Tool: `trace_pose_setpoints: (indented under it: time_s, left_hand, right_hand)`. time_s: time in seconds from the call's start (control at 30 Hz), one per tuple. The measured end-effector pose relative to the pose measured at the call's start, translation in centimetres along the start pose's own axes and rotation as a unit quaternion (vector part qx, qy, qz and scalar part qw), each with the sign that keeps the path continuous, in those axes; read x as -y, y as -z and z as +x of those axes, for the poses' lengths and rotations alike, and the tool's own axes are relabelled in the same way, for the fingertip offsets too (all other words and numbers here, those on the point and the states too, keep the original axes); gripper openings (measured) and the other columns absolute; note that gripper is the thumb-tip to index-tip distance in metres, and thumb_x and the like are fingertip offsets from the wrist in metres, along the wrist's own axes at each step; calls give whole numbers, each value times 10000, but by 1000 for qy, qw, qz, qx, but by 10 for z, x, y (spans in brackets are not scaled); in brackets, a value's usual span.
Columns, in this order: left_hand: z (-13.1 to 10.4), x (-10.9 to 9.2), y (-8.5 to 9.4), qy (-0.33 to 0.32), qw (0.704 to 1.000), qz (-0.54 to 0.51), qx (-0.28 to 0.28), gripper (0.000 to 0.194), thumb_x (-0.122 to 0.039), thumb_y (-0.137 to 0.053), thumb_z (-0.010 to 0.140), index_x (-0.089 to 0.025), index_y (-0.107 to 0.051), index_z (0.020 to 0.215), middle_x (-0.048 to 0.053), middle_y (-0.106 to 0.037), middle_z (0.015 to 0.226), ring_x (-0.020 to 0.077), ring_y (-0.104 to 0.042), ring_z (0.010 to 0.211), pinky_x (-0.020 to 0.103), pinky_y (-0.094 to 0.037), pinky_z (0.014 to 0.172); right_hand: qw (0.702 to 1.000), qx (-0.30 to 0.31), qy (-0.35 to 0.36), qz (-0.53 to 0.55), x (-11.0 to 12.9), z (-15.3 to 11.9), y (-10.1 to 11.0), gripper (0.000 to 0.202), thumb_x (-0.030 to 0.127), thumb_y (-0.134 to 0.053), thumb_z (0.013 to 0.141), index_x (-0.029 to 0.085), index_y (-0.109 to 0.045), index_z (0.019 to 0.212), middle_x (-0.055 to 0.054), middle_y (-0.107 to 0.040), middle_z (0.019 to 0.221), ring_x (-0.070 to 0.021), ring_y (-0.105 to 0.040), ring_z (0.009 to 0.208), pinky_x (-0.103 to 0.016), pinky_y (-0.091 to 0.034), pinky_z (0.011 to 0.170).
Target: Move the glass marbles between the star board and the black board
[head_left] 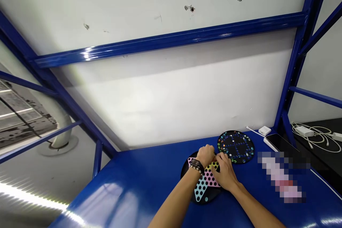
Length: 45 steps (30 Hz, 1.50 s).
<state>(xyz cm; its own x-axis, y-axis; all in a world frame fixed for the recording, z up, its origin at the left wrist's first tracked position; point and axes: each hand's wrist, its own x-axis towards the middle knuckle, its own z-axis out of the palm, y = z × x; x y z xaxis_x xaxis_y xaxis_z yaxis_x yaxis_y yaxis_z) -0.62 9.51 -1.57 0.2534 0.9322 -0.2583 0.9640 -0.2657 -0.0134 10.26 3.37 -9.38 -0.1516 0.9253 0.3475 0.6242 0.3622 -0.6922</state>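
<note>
A round black board (201, 198) with a pastel star pattern of pink, yellow and light blue areas full of dark holes lies on the blue table. My left hand (205, 156), with a dark watch and a beaded bracelet at the wrist, is over the board's upper part, its fingers curled and their tips hidden. Close beside it on the right, my right hand (224, 171) rests over the board's right side, thumb and fingers bent and spread apart. Whatever lies between the two hands is too small to make out.
Behind my right hand lies a second round black board (236, 146) with small colourful pieces. Farther right are a white adapter (264, 130), a dark phone (281, 143) and a blurred-out object (283, 178). Blue frame posts and a pale wall enclose the blue table (149, 181).
</note>
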Motion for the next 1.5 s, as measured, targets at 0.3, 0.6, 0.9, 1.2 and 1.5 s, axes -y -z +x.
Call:
trace_pose_setpoints:
  time_s: [0.3,0.6,0.9,1.2,1.5]
  left_hand:
    - [4,12,-3,-43,999,-29,-6,196,-228,-551,893,-196,-735,952,102,-746,1066,229,-728,964,275,-569,797]
    - [9,0,-6,-17,1000,-1,-5,243,-246,-661,847,-143,-705,1062,182,-711,1133,300,-719,1032,368,-587,866]
    - [4,7,0,-41,999,-9,-1,186,-238,-576,889,-166,-747,893,149,-742,1032,270,-738,949,336,-596,794]
    - [7,4,-8,-25,999,-37,-20,207,-254,-542,918,-168,-730,923,138,-737,1000,264,-727,979,320,-576,809]
    - [8,7,-12,-34,997,-62,-31,216,-259,-527,914,-158,-716,882,137,-737,944,266,-720,941,317,-549,770]
  right_hand:
    - [1000,-11,7,-6,-2,1,0,53,184,-534,848,237,-534,845,-38,-591,961,-223,-570,937,-372,-467,827]
    - [1000,-16,10,-11,-4,1,-2,48,193,-536,857,238,-543,839,-38,-592,937,-220,-566,915,-361,-466,809]
    - [1000,-13,5,-9,-2,1,-1,46,195,-535,857,235,-538,836,-34,-591,945,-218,-571,935,-362,-460,820]
    - [1000,-20,4,-9,-3,1,-2,50,198,-535,859,238,-522,832,-36,-581,928,-226,-568,912,-372,-456,812]
    - [1000,-31,-4,-4,-3,1,-3,68,174,-554,845,234,-525,831,-32,-575,923,-222,-566,906,-368,-458,815]
